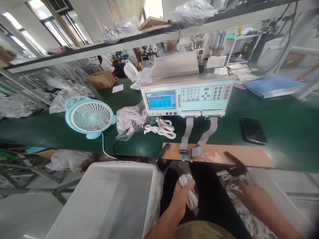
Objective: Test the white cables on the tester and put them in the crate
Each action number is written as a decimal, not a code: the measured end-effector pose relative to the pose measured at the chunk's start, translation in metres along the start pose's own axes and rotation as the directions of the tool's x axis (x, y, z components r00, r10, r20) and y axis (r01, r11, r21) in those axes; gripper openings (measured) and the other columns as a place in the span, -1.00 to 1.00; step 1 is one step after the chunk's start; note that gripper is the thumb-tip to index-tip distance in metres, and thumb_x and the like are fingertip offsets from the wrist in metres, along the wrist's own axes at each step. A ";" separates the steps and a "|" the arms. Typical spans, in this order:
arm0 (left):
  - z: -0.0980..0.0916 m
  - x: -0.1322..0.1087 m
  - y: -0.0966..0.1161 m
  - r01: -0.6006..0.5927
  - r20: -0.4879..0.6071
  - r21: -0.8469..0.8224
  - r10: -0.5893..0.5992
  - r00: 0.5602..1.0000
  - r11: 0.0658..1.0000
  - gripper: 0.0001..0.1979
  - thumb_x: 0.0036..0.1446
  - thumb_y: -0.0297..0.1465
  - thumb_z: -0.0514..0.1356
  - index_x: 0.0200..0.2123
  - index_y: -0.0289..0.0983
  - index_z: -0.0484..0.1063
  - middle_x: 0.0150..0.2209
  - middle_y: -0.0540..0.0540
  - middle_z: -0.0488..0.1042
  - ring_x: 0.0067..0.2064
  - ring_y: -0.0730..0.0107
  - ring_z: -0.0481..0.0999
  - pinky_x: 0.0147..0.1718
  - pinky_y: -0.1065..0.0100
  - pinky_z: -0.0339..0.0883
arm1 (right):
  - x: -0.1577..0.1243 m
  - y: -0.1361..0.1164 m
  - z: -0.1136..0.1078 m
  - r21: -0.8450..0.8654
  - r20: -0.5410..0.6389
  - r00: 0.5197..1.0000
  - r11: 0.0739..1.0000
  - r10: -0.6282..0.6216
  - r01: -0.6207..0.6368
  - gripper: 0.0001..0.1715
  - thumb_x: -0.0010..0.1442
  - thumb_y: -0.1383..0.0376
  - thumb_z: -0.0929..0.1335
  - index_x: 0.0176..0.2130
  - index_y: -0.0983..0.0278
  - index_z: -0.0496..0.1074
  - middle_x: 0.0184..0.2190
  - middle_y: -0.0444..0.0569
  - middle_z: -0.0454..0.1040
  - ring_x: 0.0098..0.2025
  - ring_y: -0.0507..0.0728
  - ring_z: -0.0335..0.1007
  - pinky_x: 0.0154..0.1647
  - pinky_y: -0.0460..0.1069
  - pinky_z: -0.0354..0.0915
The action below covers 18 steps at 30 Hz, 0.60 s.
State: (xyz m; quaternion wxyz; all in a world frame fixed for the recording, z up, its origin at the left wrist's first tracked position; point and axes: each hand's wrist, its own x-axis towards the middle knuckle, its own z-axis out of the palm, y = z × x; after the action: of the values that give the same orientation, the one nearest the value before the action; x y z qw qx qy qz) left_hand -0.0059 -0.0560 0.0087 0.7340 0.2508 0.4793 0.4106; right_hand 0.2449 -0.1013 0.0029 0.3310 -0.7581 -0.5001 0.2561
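A coiled bundle of white cable [191, 200] is gripped in my left hand [183, 191], above my lap. My right hand [251, 192] reaches low to the right, over a heap of white cables [246, 215]; its fingers are smeared by motion, so I cannot tell whether they hold any. Ahead of my lap, a wooden board [214, 156] lies along the table edge, with two black clamps [163, 156] on it. Two grey ribbon cables [188, 132] run from the tester [186, 96] down to small connectors [183, 154] on the board.
A white bin [104, 192] stands at my left. On the green table [286, 132] are a blue fan [91, 116], bagged cables [131, 121], loose white cable bundles [163, 129], a phone [253, 130] and a blue folder [274, 85]. A person [173, 48] sits beyond.
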 end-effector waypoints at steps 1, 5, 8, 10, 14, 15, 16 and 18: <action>0.003 0.000 -0.002 0.000 0.008 -0.003 0.000 1.000 1.000 -0.59 -0.13 -0.12 0.37 -0.41 -0.32 0.38 -0.58 0.07 0.30 -0.53 0.57 0.26 -0.53 0.52 0.15 | -0.006 -0.006 0.002 -0.018 0.089 0.992 0.995 -0.095 0.097 -0.95 -0.07 0.28 0.46 -0.49 0.17 0.51 -0.50 -0.06 0.45 -0.52 0.11 0.32 -0.46 -0.01 0.15; 0.021 -0.002 -0.009 -0.044 0.076 0.052 0.040 0.996 0.998 -0.59 0.03 -0.04 0.23 -0.42 -0.32 0.40 -0.51 0.02 0.34 -0.46 0.51 0.32 -0.45 0.49 0.22 | -0.028 -0.053 0.040 0.239 0.228 0.908 0.924 -0.352 0.298 -0.79 0.25 0.23 0.27 -0.27 0.16 0.50 -0.38 -0.03 0.49 -0.35 0.15 0.42 -0.31 -0.02 0.30; 0.027 -0.008 -0.011 -0.108 0.099 0.155 0.093 0.991 0.982 -0.60 0.06 -0.08 0.23 -0.21 -0.29 0.45 -0.25 -0.10 0.46 -0.19 0.33 0.43 -0.17 0.40 0.30 | -0.030 -0.074 0.065 0.329 0.102 0.930 0.894 -0.354 0.304 -0.83 0.24 0.24 0.28 -0.30 0.20 0.46 -0.42 -0.06 0.47 -0.39 0.12 0.41 -0.35 -0.05 0.31; 0.025 -0.014 -0.010 -0.190 0.128 0.272 0.161 0.979 0.943 -0.54 0.09 -0.12 0.22 -0.02 -0.28 0.41 -0.08 -0.16 0.43 -0.01 0.22 0.40 0.01 0.33 0.25 | -0.025 -0.077 0.070 0.360 0.075 0.936 0.885 -0.344 0.297 -0.85 0.22 0.25 0.29 -0.30 0.21 0.45 -0.41 -0.06 0.47 -0.38 0.12 0.41 -0.33 -0.05 0.30; 0.016 -0.024 -0.004 -0.370 0.213 0.417 0.307 0.928 0.830 -0.46 0.17 -0.19 0.15 0.18 -0.26 0.27 0.04 -0.21 0.35 0.10 0.20 0.33 0.14 0.28 0.14 | -0.014 -0.077 0.068 0.441 0.153 0.923 0.861 -0.353 0.255 -0.82 0.24 0.24 0.27 -0.28 0.22 0.45 -0.40 -0.08 0.44 -0.37 0.11 0.37 -0.32 -0.05 0.28; 0.013 -0.024 -0.001 -0.379 0.219 0.422 0.314 0.924 0.823 -0.46 0.18 -0.19 0.14 0.19 -0.24 0.26 0.06 -0.21 0.33 0.12 0.21 0.32 0.15 0.29 0.13 | -0.012 -0.079 0.067 0.461 0.181 0.918 0.855 -0.354 0.238 -0.81 0.24 0.23 0.27 -0.30 0.22 0.44 -0.42 -0.09 0.42 -0.38 0.11 0.35 -0.32 -0.05 0.26; 0.011 -0.024 0.002 -0.371 0.213 0.422 0.308 0.927 0.827 -0.48 0.19 -0.19 0.12 0.18 -0.23 0.28 0.09 -0.20 0.32 0.13 0.21 0.30 0.16 0.30 0.12 | -0.010 -0.081 0.067 0.479 0.203 0.913 0.849 -0.352 0.221 -0.82 0.23 0.23 0.27 -0.33 0.23 0.43 -0.43 -0.10 0.40 -0.40 0.10 0.32 -0.34 -0.06 0.25; 0.006 -0.018 0.008 -0.301 0.148 0.421 0.262 0.953 0.856 -0.54 0.20 -0.16 0.08 0.10 -0.24 0.39 0.09 -0.19 0.37 0.15 0.19 0.31 0.15 0.30 0.14 | -0.006 -0.084 0.070 0.517 0.237 0.908 0.836 -0.345 0.183 -0.80 0.21 0.21 0.28 -0.39 0.24 0.39 -0.46 -0.12 0.36 -0.41 0.09 0.26 -0.36 -0.06 0.22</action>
State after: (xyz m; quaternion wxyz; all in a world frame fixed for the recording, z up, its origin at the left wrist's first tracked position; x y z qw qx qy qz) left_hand -0.0072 -0.0666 0.0265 0.6103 0.4944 0.4854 0.3839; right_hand 0.1429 -0.0661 0.0215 0.4564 -0.5218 -0.5682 0.4433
